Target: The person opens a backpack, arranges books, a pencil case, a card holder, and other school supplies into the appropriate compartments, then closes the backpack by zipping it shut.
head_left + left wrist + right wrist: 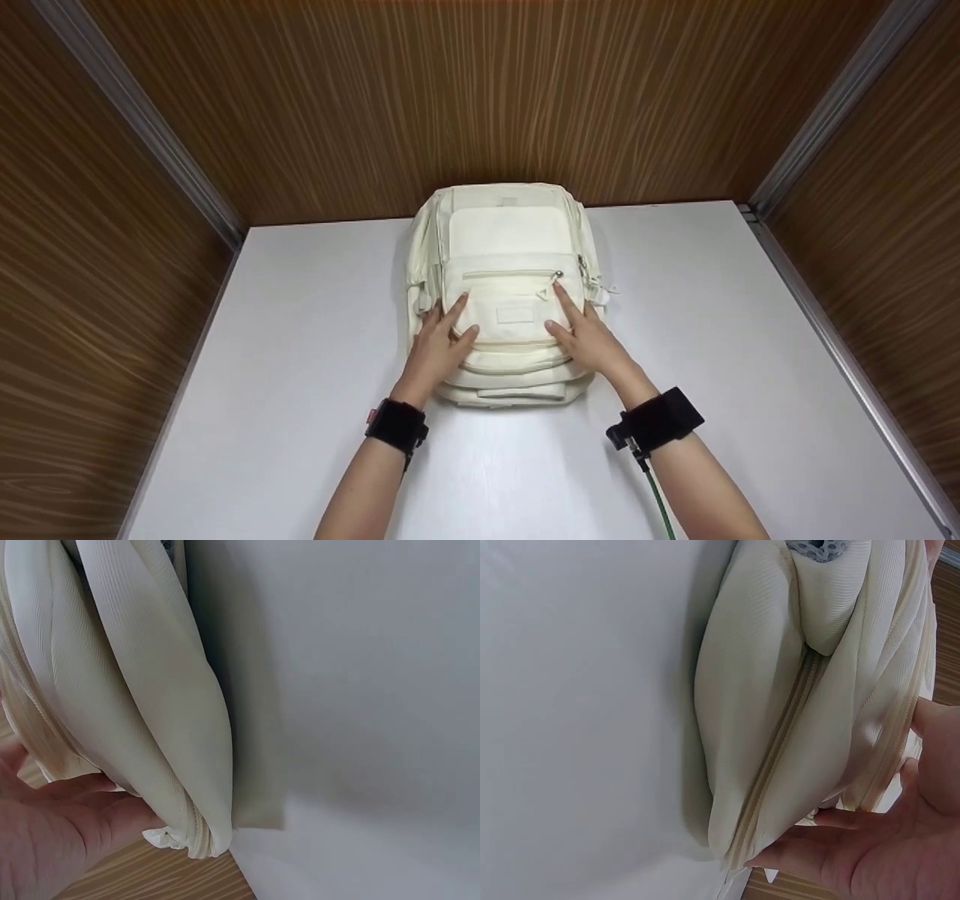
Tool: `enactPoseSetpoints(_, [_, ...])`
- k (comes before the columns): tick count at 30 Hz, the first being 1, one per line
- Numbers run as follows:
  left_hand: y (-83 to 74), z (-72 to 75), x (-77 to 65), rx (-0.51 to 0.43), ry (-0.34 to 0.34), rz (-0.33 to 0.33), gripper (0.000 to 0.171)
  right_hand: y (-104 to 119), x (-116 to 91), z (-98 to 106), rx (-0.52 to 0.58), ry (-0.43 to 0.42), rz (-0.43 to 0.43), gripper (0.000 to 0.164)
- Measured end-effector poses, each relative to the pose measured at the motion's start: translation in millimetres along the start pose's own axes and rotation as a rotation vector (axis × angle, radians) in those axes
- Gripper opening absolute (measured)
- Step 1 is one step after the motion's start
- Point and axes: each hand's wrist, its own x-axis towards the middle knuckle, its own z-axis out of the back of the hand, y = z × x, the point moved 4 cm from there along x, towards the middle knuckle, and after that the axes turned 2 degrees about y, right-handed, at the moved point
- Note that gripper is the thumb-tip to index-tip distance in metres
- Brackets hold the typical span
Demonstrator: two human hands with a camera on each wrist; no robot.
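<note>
A cream backpack lies on its back on the white table, its front pocket and zipper facing up. My left hand rests on its left side, thumb and forefinger spread over the front pocket, other fingers down along the side. On the opposite side, my right hand lies the same way, its forefinger beside the zipper pull. In the left wrist view the left fingers touch the bag's folded side. The right wrist view has the right hand against the side seam, near a long zipper.
The white table stretches out on both sides of the bag. Wood-grain panels stand behind it and at left and right, with metal rails at the corners. A green cable hangs from the right wrist band.
</note>
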Motion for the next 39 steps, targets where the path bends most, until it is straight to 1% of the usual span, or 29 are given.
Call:
enactPoseSetpoints(9, [-2.7, -2.2, 10.9, -0.016, 0.007, 0.016, 0.062, -3, 11, 6, -0.004, 0.013, -0.018, 0.070])
enactPoseSetpoints(12, [-3.9, -2.8, 12.9, -0.021, 0.008, 0.014, 0.062, -5, 13, 7, -0.004, 0.006, -0.025, 0.071])
enactPoseSetpoints(16, [-2.0, -2.3, 13.9, -0.006, 0.002, 0.009, 0.062, -6, 14, 6, -0.001, 0.002, -0.024, 0.071])
enactPoseSetpoints(20, [-0.4, 0.4, 14.4, 0.034, -0.013, -0.012, 0.062, -4, 15, 6, -0.001, -0.004, -0.019, 0.070])
enactPoseSetpoints(25, [-1.9, 3.9, 15.0, 0.101, -0.033, -0.069, 0.062, -2, 12, 12, -0.026, -0.018, -0.018, 0.069])
enactPoseSetpoints(27, [-2.3, 6.0, 14.4, 0.151, -0.054, -0.102, 0.060, -2, 9, 16, -0.050, -0.023, -0.019, 0.069])
enactPoseSetpoints(29, [-2.5, 9.4, 13.7, 0.207, -0.092, -0.147, 0.056, -2, 7, 21, -0.088, -0.034, -0.016, 0.068])
enactPoseSetpoints(32, [-0.7, 17.7, 13.0, 0.282, -0.176, -0.223, 0.051, -5, 3, 30, -0.145, -0.075, -0.010, 0.066])
enactPoseSetpoints(35, [5.5, 29.3, 13.0, 0.320, -0.269, -0.275, 0.046, -12, 1, 41, -0.209, -0.129, -0.007, 0.064])
enactPoseSetpoints(37, [13.0, 37.7, 13.8, 0.342, -0.295, -0.266, 0.044, -17, 0, 49, -0.258, -0.164, -0.005, 0.063])
enactPoseSetpoints(39, [21.7, 45.6, 14.9, 0.355, -0.281, -0.222, 0.045, -23, -1, 57, -0.313, -0.195, -0.003, 0.062])
